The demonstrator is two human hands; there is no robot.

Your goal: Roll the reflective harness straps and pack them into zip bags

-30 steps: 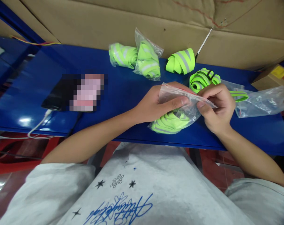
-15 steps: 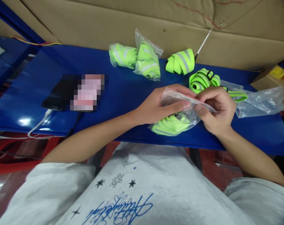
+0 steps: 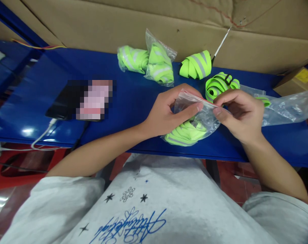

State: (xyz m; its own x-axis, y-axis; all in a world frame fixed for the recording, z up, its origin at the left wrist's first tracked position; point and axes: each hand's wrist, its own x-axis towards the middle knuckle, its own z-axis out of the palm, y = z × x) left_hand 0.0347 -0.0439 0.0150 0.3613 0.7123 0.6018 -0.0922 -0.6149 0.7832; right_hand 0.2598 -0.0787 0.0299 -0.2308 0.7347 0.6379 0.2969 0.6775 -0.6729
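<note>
Plastic bag (image 3: pixel 209 118); clear, red-edged

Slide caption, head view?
Left hand grips a clear plastic zip bag of silver-striped lime webbing; right hand pinching its seal.

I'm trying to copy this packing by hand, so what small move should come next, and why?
Probably press the right hand along the top edge of the clear bag to check its seal: the neon strap lies inside, the left hand steadies the bag, and whether it's fully closed isn't clear.
</note>
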